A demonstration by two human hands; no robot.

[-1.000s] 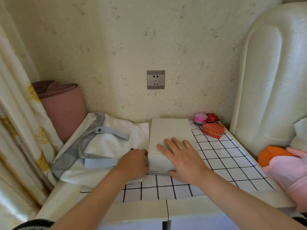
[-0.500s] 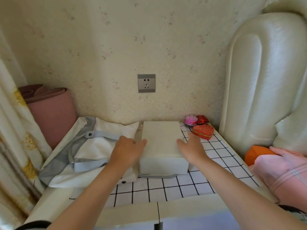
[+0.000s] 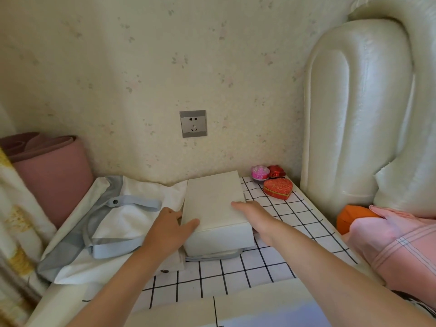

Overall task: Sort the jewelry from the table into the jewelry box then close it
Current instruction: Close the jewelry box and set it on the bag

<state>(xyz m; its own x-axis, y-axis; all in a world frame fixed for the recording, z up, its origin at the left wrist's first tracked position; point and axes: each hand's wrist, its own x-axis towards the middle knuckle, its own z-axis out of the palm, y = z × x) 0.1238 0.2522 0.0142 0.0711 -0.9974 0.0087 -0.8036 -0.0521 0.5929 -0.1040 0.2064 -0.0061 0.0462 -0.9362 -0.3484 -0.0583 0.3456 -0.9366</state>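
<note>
The white jewelry box point(image 3: 214, 199) stands closed on the grid-patterned table point(image 3: 236, 274), lengthwise toward the wall. My left hand point(image 3: 168, 228) grips its front-left corner, thumb on the lid and fingers down the left side. My right hand point(image 3: 256, 217) holds the right side, thumb tip on the lid's edge and fingers hidden beside the box. A red heart-shaped box point(image 3: 278, 188), a pink round box point(image 3: 260, 172) and a small red box point(image 3: 276, 171) sit closed at the table's back right. No loose jewelry shows.
A white and grey tote bag point(image 3: 113, 220) lies left of the box, partly under it. A pink rolled mat point(image 3: 52, 171) leans at the far left by a curtain point(image 3: 11, 208). A cream padded headboard point(image 3: 354, 114) and pink bedding point(image 3: 396, 241) border the right.
My right hand slid off the top of the lid to the box's right side. My left hand moved from the front-left face to the left side, thumb now on the lid.
</note>
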